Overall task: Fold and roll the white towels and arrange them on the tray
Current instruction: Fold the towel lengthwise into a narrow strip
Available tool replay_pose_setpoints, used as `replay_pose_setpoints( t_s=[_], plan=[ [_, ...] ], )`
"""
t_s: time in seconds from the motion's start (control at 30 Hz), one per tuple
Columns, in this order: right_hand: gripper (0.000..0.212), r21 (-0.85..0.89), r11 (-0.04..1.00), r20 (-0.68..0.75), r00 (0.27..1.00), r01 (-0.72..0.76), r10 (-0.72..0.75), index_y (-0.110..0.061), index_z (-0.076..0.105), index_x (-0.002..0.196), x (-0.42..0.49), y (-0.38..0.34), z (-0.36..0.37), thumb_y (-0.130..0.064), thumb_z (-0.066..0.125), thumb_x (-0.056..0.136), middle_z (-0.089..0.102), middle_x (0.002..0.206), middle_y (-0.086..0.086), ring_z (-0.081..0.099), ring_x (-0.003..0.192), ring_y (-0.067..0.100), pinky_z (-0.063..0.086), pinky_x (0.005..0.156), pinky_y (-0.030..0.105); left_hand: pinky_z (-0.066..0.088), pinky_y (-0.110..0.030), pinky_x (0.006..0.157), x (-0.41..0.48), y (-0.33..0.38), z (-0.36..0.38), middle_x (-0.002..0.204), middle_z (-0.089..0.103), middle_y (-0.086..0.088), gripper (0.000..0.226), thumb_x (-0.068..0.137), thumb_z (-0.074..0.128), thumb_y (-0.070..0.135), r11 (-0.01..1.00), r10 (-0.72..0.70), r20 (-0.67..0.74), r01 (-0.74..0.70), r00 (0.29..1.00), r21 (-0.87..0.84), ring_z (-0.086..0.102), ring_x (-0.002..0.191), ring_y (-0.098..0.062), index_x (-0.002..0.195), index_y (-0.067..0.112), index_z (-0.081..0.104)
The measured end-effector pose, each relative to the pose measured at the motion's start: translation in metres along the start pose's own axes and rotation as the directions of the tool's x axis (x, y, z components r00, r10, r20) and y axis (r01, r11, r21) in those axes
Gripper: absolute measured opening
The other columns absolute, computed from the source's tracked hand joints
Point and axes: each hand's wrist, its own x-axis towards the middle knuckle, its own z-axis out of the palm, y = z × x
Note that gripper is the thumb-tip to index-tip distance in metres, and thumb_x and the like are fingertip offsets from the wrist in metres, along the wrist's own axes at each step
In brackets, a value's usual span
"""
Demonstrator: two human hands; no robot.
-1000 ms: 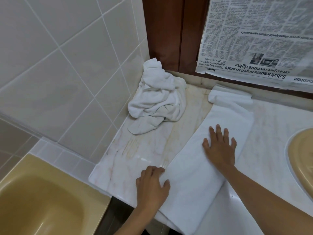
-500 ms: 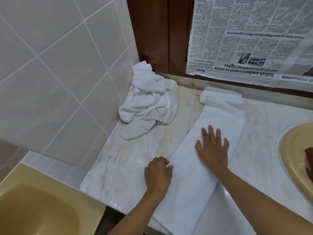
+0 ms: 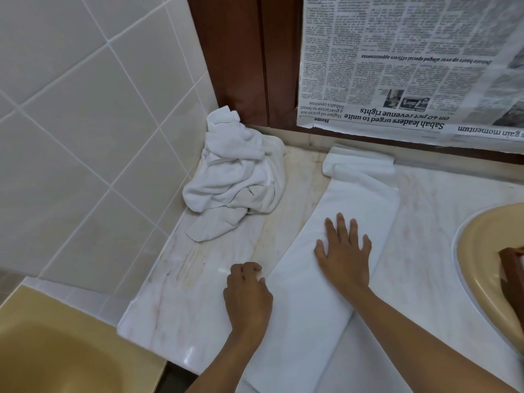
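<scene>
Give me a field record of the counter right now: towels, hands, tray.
folded towel: long strip flat on the counter, far end folded over
crumpled towel: heaped in the far-left corner, untouched
left hand: fingers curled at the strip's left edge, apparently pinching it
right hand: flat, pressing the strip's middle
tray: not in view

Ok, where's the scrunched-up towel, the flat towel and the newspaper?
scrunched-up towel [image 3: 235, 182], head view, middle of the heap.
flat towel [image 3: 360, 199], head view, bare stretch near its far end.
newspaper [image 3: 397, 66], head view, middle of the printed page.
</scene>
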Motion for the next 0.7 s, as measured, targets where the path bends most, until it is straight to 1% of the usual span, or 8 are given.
replay_pose_setpoints(
  t_s=[0.07,0.13,0.17,0.23,0.3,0.5,0.57,0.7],
  plan=[
    [0.072,0.004,1.000,-0.001,1.000,0.003,-0.003,-0.025,0.023,0.155,0.000,0.000,0.000,-0.053,0.006,0.092,0.012,0.165,0.000,0.010,0.151,0.027,0.014,0.115,0.054,0.043,-0.033,0.092,-0.009,0.004,0.011,0.128,0.057,0.001,0.025,0.092,0.058,0.019,0.963,0.269,-0.036,-0.269,0.963,-0.014,0.055,0.113,-0.019,0.116,0.023,0.060],
    [0.071,0.021,1.000,0.002,1.000,0.011,-0.011,-0.024,0.025,0.155,0.001,0.001,0.000,-0.052,0.007,0.092,0.013,0.164,0.001,0.011,0.151,0.028,0.014,0.115,0.054,0.035,-0.031,0.101,-0.017,0.009,0.026,0.145,0.048,0.003,0.036,0.094,0.046,0.031,0.841,0.538,0.076,-0.541,0.839,0.024,0.044,0.130,-0.015,0.129,0.028,0.053],
    [0.071,0.030,0.999,0.003,1.000,0.016,-0.017,-0.023,0.025,0.155,0.001,0.001,0.000,-0.052,0.006,0.093,0.014,0.164,0.001,0.011,0.151,0.028,0.014,0.115,0.054,0.029,-0.030,0.104,-0.019,0.010,0.032,0.152,0.040,0.004,0.041,0.096,0.042,0.036,0.795,0.591,0.165,-0.605,0.789,0.046,0.038,0.137,-0.015,0.136,0.029,0.048],
    [0.070,0.041,0.999,-0.004,1.000,0.029,-0.029,-0.022,0.028,0.155,0.001,0.003,0.000,-0.051,0.008,0.094,0.016,0.164,0.002,0.013,0.151,0.029,0.015,0.115,0.055,0.021,-0.031,0.109,-0.018,0.006,0.039,0.162,0.021,0.005,0.051,0.100,0.033,0.044,0.767,0.585,0.282,-0.632,0.760,0.112,0.025,0.147,-0.016,0.149,0.028,0.035],
    [0.069,0.050,0.998,-0.003,0.999,0.040,-0.040,-0.022,0.029,0.154,0.001,0.003,-0.001,-0.050,0.010,0.094,0.018,0.163,0.003,0.014,0.150,0.030,0.016,0.114,0.055,0.017,-0.033,0.112,-0.014,-0.008,0.037,0.164,0.009,0.007,0.059,0.102,0.024,0.052,0.779,0.531,0.330,-0.603,0.780,0.172,0.012,0.150,-0.015,0.155,0.027,0.023],
    [0.067,0.029,0.999,0.016,0.999,0.041,-0.042,-0.022,0.029,0.154,0.001,0.004,-0.002,-0.050,0.014,0.095,0.017,0.164,0.003,0.013,0.151,0.030,0.015,0.114,0.055,0.009,-0.032,0.115,-0.010,-0.068,0.014,0.164,-0.005,0.012,0.069,0.099,0.012,0.063,0.804,0.453,0.334,-0.541,0.826,0.247,-0.007,0.150,-0.009,0.157,0.028,0.003],
    [0.068,0.029,0.999,0.033,0.999,0.040,-0.041,-0.021,0.030,0.154,0.001,0.003,-0.004,-0.049,0.013,0.094,0.018,0.163,0.004,0.014,0.150,0.030,0.016,0.114,0.055,0.005,-0.028,0.116,-0.012,-0.085,0.005,0.163,-0.010,0.015,0.070,0.097,0.009,0.066,0.797,0.472,0.357,-0.563,0.806,0.220,-0.010,0.149,-0.007,0.157,0.029,0.001],
    [0.070,0.044,0.999,0.037,0.999,-0.005,0.003,-0.015,0.032,0.153,-0.016,-0.003,-0.006,-0.047,0.016,0.092,0.016,0.163,0.013,0.020,0.148,0.035,0.024,0.111,0.057,0.011,-0.025,0.111,-0.022,-0.107,-0.006,0.163,0.007,0.013,0.066,0.099,0.020,0.062,0.841,0.447,0.330,-0.517,0.831,0.162,0.005,0.150,-0.009,0.156,0.030,0.017]
  ],
)
